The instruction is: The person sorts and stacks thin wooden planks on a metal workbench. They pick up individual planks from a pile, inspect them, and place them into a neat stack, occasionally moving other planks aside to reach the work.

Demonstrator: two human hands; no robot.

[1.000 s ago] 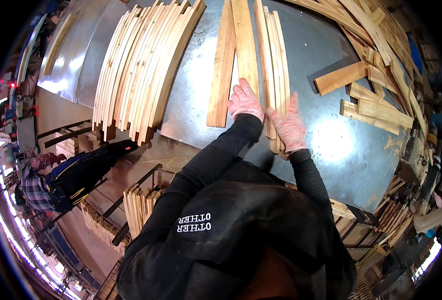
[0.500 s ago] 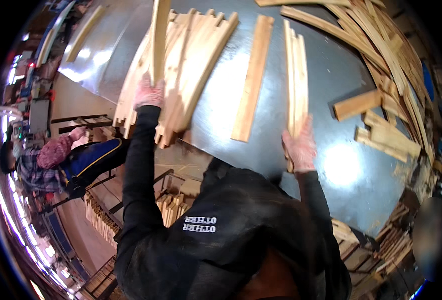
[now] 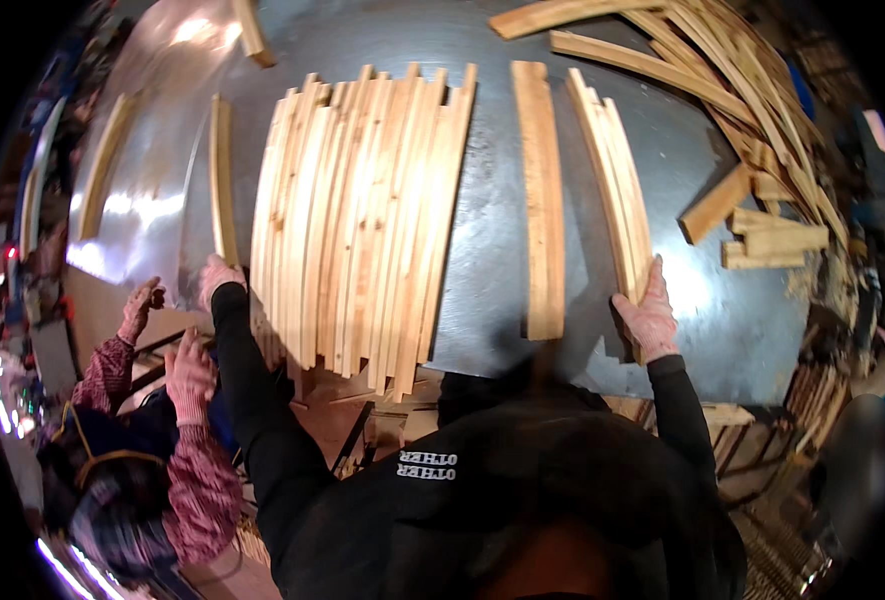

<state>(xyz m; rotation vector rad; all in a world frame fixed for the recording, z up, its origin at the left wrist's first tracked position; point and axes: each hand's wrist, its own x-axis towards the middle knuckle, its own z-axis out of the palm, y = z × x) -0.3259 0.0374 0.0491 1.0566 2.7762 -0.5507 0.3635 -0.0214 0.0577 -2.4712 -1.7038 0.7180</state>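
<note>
My left hand (image 3: 221, 282), in a pale pinkish glove, closes round the near end of a single wooden strip (image 3: 221, 180) left of the wide stack. My right hand (image 3: 650, 322), gloved alike, grips the near end of a few narrow strips (image 3: 610, 190) lying side by side, thumb on the left and fingers on the right. Between my hands lies a broad layer of wooden strips (image 3: 362, 220), their ends uneven. A wider wooden board (image 3: 539, 200) rests alone between that layer and my right hand's strips.
The metal table (image 3: 487, 230) carries more strips at the far left (image 3: 105, 165). A pile of long strips (image 3: 752, 80) and short offcuts (image 3: 777, 238) lies at the right. At the left edge, a co-worker's gloved hands (image 3: 191, 375) are close to my left forearm.
My left hand has carried its strip from over the stack to the stack's left side. My right hand still holds its strips. The co-worker has come closer, hands raised towards the table.
</note>
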